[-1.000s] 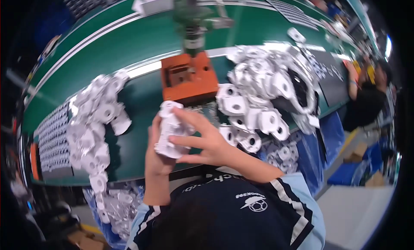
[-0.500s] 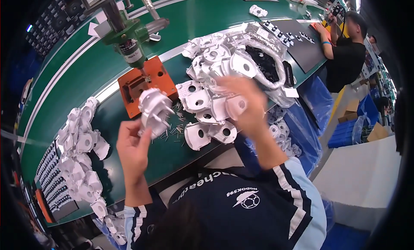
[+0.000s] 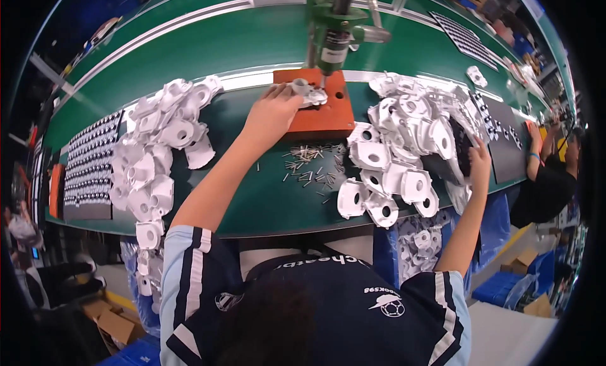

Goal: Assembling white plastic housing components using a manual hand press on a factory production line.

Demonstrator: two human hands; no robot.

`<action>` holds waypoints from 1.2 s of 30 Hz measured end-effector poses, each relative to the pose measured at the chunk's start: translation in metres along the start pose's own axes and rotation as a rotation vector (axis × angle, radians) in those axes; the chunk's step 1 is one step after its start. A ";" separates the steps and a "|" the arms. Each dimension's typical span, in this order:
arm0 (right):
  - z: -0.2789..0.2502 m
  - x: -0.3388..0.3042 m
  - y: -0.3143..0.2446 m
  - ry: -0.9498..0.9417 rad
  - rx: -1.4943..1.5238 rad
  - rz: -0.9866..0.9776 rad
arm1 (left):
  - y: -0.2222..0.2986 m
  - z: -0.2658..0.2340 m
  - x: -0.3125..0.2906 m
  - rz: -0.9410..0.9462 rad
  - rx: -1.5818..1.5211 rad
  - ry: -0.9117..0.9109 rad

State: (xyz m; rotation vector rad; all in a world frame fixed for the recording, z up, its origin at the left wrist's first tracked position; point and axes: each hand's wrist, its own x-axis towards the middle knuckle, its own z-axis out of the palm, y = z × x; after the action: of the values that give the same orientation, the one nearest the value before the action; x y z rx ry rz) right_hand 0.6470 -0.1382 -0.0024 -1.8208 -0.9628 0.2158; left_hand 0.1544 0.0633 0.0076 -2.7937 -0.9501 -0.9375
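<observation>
My left hand (image 3: 275, 111) is closed on a white plastic housing (image 3: 310, 96), which lies on an orange fixture block (image 3: 315, 121). The tip of a green spindle tool (image 3: 333, 47) comes down close beside the housing. Part of the housing is hidden by my fingers. Far to the right, my right hand (image 3: 480, 163) has its fingers bent at the rim of a clear plastic bag (image 3: 463, 190) with black parts (image 3: 459, 145) in it. Whether a black part is between those fingers cannot be made out.
Loose metal pins (image 3: 310, 167) lie scattered before the block. Piles of white housings flank it, one left (image 3: 150, 167) and one right (image 3: 398, 167). Trays of small dark parts stand at far left (image 3: 91, 167) and right (image 3: 499, 123). A co-worker (image 3: 544, 186) is at the right.
The white housing in my left hand has gone from the air onto the orange block under the spindle. My right hand has moved from the right pile to the bag. The view has turned.
</observation>
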 end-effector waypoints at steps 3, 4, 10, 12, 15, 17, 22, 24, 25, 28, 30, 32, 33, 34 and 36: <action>0.003 0.001 -0.045 -0.072 0.220 -0.031 | -0.009 0.003 0.000 0.025 -0.100 0.013; 0.013 0.000 -0.066 -0.078 0.218 -0.032 | -0.010 0.005 -0.002 0.042 -0.122 0.032; 0.125 -0.032 -0.174 -0.479 0.252 -0.219 | -0.007 0.011 -0.015 0.002 -0.128 0.146; 0.162 -0.036 -0.187 -0.616 0.249 -0.203 | -0.006 0.013 -0.014 0.010 -0.126 0.175; 0.202 -0.042 -0.202 -0.678 0.218 -0.172 | -0.011 0.015 -0.010 0.032 -0.090 0.181; 0.216 -0.038 -0.204 -0.706 0.056 -0.273 | -0.013 0.013 -0.008 0.050 -0.060 0.158; 0.232 -0.027 -0.190 -0.704 0.155 -0.266 | -0.009 0.012 -0.011 0.086 -0.037 0.188; 0.232 -0.027 -0.189 -0.703 0.149 -0.266 | -0.002 0.010 -0.003 0.126 -0.035 0.180; 0.233 -0.027 -0.187 -0.696 0.155 -0.287 | 0.000 0.011 0.001 0.172 -0.028 0.175; 0.240 -0.028 -0.180 -0.674 0.171 -0.320 | -0.001 0.016 0.007 0.047 0.012 0.000; 0.244 -0.031 -0.180 -0.654 0.179 -0.329 | -0.004 0.016 0.008 0.036 0.024 -0.018; 0.249 -0.037 -0.186 -0.651 0.065 -0.385 | -0.007 0.013 0.005 0.081 0.059 -0.031; 0.252 -0.040 -0.190 -0.636 0.030 -0.457 | -0.008 0.012 0.005 0.082 0.059 -0.033; 0.257 -0.040 -0.190 -0.636 0.032 -0.454 | -0.009 0.011 0.005 0.096 0.043 -0.061; 0.267 -0.037 -0.185 -0.634 -0.031 -0.542 | -0.010 0.009 0.007 0.108 0.025 -0.091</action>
State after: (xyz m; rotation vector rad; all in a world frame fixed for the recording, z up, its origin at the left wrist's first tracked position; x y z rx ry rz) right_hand 0.3823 0.0522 0.0197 -1.4631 -1.8678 0.4506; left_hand 0.1577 0.0768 0.0028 -2.8550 -0.8055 -0.7862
